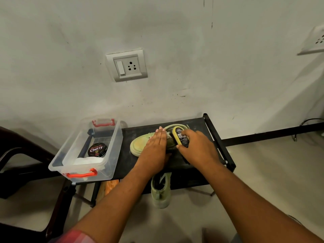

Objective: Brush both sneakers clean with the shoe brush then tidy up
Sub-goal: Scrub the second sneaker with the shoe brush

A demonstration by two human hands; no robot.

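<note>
A pale green sneaker (140, 143) lies on the low black rack (192, 165), its toe pointing left. My left hand (155, 146) presses flat on its upper with straight fingers. My right hand (196, 146) grips the yellow shoe brush (178, 135) and holds it against the sneaker's back part near the collar. The second green sneaker (161, 193) stands on the floor under the rack's front edge, partly hidden by the shelf.
A clear plastic box (112, 137) with red handles sits on the rack's left end, holding a Cherry polish tin (97, 149) and a white cloth (87, 161). A dark chair (22, 155) stands at the left. The wall with a socket (127, 65) is close behind.
</note>
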